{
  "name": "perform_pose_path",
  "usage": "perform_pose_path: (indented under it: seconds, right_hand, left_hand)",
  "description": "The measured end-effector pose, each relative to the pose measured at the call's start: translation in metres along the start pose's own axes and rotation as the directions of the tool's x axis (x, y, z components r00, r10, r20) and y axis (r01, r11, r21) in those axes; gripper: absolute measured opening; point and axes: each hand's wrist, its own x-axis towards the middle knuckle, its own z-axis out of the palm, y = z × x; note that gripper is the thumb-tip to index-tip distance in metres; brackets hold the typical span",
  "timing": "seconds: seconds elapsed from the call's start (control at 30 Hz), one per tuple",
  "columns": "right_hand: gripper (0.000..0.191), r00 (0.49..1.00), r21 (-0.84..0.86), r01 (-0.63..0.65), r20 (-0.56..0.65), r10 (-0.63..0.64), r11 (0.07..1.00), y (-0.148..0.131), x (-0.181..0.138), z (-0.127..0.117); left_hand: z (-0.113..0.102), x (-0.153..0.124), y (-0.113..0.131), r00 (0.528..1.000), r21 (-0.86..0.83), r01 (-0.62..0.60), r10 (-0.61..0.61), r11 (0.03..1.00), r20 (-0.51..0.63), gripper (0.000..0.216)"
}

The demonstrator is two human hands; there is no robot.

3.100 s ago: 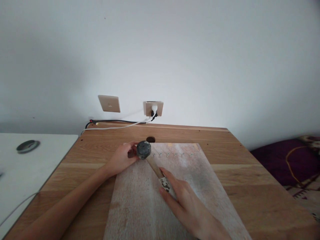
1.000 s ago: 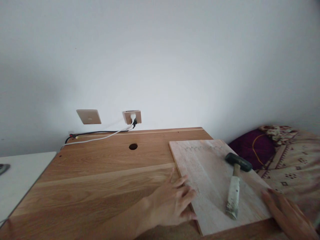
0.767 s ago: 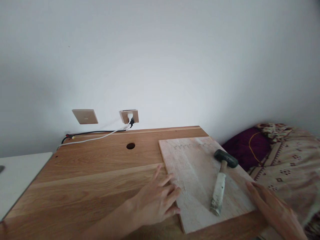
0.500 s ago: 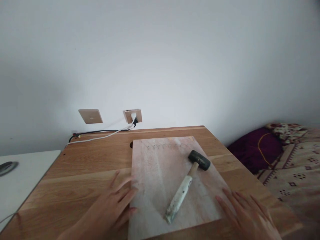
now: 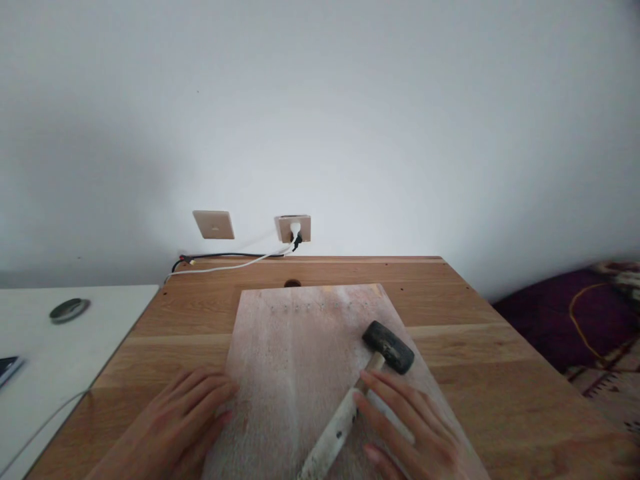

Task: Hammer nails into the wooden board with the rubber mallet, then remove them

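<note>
A mallet (image 5: 334, 427) with a black head and a white-smeared handle lies slanted on a pale, worn board (image 5: 270, 380), its head toward the far right. My left hand (image 5: 175, 420) rests at the board's left edge, fingers stretched out with nothing in them. Over the right part of the board, my right hand (image 5: 415, 427) has its fingertips at the mallet's handle just below the head. These fingers are extended and not wrapped around it. A row of small marks or nail heads runs along the board's far end; they are too small to tell.
Under the board is a wooden table (image 5: 465, 373) against a white wall. Cables (image 5: 230, 268) run along its back edge to a wall socket (image 5: 294, 229). At left stands a white surface (image 5: 55, 360) with a round dark object (image 5: 69, 310). Purple fabric (image 5: 565, 320) lies at right.
The board has shifted left and nearer on the table, uncovering a round hole behind it. My right hand has moved from the board's right edge to the mallet's handle. The view has turned left.
</note>
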Motion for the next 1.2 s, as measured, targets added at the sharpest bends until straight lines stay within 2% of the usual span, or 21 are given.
perform_pose_path:
  seconds: [0.03,0.1,0.17,0.23,0.27,0.33,0.47,0.53,0.6,0.8,0.87,0.93,0.97,1.03,1.1,1.13,1.2]
  right_hand:
    - [0.036,0.997,0.026,0.081,0.016,-0.081,0.996,-0.004,0.01,0.006]
    - [0.034,0.989,0.078,0.145,0.006,-0.146,0.986,-0.01,0.02,0.022]
    - [0.032,0.993,0.139,0.095,-0.077,-0.084,0.986,-0.013,0.021,0.036]
    - [0.035,0.987,0.198,0.042,-0.16,-0.01,0.979,-0.013,0.017,0.044]
    - [0.036,0.988,0.22,0.028,-0.153,0.006,0.975,-0.012,0.015,0.045]
    - [0.036,0.999,0.245,0.012,-0.054,0.001,0.969,-0.009,0.011,0.04]
    - [0.036,0.999,0.281,0.03,0.006,-0.033,0.959,0.008,0.01,0.018]
    - [0.028,0.984,0.286,0.025,0.16,-0.073,0.958,0.018,0.011,0.006]
    - [0.024,0.965,0.287,0.018,0.246,-0.092,0.958,0.026,0.012,-0.004]
    - [0.015,0.942,0.442,-0.053,0.321,-0.103,0.895,0.039,0.014,-0.011]
    - [0.018,0.94,0.468,-0.153,0.34,-0.017,0.87,0.05,0.022,-0.004]
    - [0.029,0.93,0.417,-0.294,0.332,0.158,0.86,0.069,0.037,0.008]
    - [0.03,0.914,0.358,-0.361,0.321,0.249,0.861,0.081,0.046,0.016]
    - [0.024,0.835,0.181,-0.493,0.371,0.406,0.851,0.104,0.068,0.032]
    - [0.02,0.808,0.155,-0.52,0.41,0.424,0.84,0.123,0.087,0.048]
    - [0.017,0.797,0.158,-0.525,0.436,0.418,0.836,0.129,0.094,0.055]
    - [0.018,0.785,0.189,-0.534,0.472,0.401,0.824,0.136,0.103,0.065]
  left_hand:
    - [0.001,0.019,-0.001,0.999,0.005,-0.032,0.032,0.999,0.007,0.033]
    - [0.008,0.058,-0.008,1.0,0.006,0.002,-0.002,1.0,0.004,0.032]
    - [0.02,0.091,-0.019,0.998,-0.015,0.051,-0.051,0.999,0.041,0.033]
    - [0.031,0.118,-0.028,0.996,-0.042,0.053,-0.049,0.998,0.08,0.033]
    - [0.036,0.127,-0.032,0.993,-0.06,0.055,-0.049,0.997,0.107,0.033]
    - [0.042,0.141,-0.036,0.985,-0.091,0.06,-0.044,0.994,0.164,0.03]
    - [0.047,0.152,-0.034,0.974,-0.081,0.048,-0.029,0.996,0.225,0.027]
    - [0.047,0.154,-0.031,0.974,-0.049,0.021,-0.009,0.999,0.225,0.026]
    - [0.048,0.154,-0.029,0.975,-0.025,-0.001,0.007,1.0,0.221,0.025]
    - [0.05,0.152,-0.028,0.975,-0.054,0.023,-0.01,0.998,0.222,0.024]
    - [0.048,0.155,-0.028,0.97,-0.086,0.036,-0.014,0.996,0.243,0.025]
    - [0.045,0.161,-0.028,0.963,-0.127,0.069,-0.033,0.99,0.268,0.024]
    - [0.043,0.165,-0.027,0.961,-0.151,0.094,-0.05,0.984,0.272,0.022]
    - [0.039,0.173,-0.024,0.963,-0.212,0.16,-0.106,0.964,0.248,0.022]
    - [0.038,0.178,-0.021,0.958,-0.335,0.258,-0.195,0.906,0.208,0.023]
    - [0.04,0.18,-0.019,0.946,-0.436,0.318,-0.248,0.842,0.211,0.024]
    - [0.045,0.18,-0.018,0.898,-0.667,0.437,-0.335,0.603,0.285,0.024]
